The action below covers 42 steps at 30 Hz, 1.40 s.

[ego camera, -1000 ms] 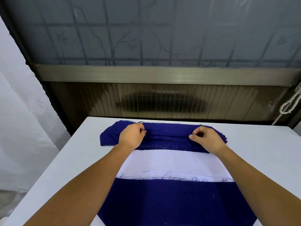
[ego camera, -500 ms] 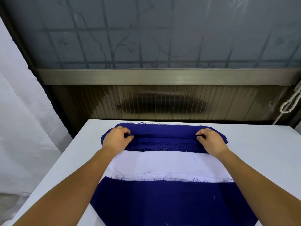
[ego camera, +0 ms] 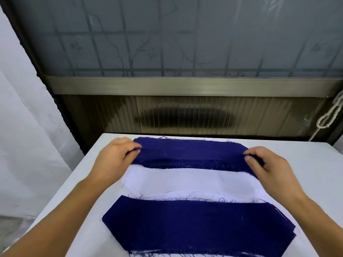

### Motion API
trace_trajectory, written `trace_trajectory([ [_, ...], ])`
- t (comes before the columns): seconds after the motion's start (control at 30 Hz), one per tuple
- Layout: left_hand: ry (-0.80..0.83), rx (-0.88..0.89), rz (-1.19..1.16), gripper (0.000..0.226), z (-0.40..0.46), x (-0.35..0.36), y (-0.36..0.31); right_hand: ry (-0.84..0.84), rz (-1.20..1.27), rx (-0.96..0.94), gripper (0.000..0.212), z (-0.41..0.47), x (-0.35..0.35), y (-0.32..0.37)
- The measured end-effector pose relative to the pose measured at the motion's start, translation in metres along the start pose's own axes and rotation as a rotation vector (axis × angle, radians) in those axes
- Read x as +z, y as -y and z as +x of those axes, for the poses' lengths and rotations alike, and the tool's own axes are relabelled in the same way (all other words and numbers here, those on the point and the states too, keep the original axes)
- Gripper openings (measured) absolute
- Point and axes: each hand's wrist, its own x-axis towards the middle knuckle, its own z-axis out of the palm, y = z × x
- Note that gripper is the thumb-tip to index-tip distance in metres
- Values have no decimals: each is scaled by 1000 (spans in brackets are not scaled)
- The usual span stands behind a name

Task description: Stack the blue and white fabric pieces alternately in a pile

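Seemingly frayed, woven blue fabric piece [ego camera: 187, 152] between left hand [ego camera: 113, 160] and right hand [ego camera: 269, 169].

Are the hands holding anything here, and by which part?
Both hands pinch the far blue fabric piece: left hand at its left end, right hand at its right end.

Left hand [ego camera: 113, 160], right hand [ego camera: 269, 169] pinch far blue fabric piece [ego camera: 189, 153] ends; white piece [ego camera: 185, 182] beneath.
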Motion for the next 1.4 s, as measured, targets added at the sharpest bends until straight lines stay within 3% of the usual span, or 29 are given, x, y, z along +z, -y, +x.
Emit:
trace_trajectory([
  [0.07,173,4,-139,18,-23,-19,-1,170,53,39,14,-23,-19,-1],
  [0.2,679,-141,-322,13,-51,-28,0,620,171,201,17,-45,-35,-7],
  [0.3,849,-118,-271,21,-58,-16,-1,717,57,248,23,-49,-26,-10],
  [0.37,784,-117,-221,20,-57,-10,-3,647,-31,237,23,-49,-19,-12],
  [0.47,459,-95,-207,15,-56,-12,-10,372,-66,154,20,-49,-22,-9],
  [0.6,33,103,-147,13,-74,-18,-15,-43,-212,-185,20,-70,-26,-9],
  [0.7,-35,272,-72,42,-105,-6,-13,-202,-291,-430,31,-97,-13,-23],
  [0.87,35,426,-11,59,-150,32,0,-62,-245,-481,56,-140,20,-46],
  [1.13,26,410,-8,56,-156,35,-1,-47,-234,-443,43,-147,24,-53],
  [1.4,43,344,-73,42,-159,40,8,-36,-239,-471,46,-151,25,-60],
])
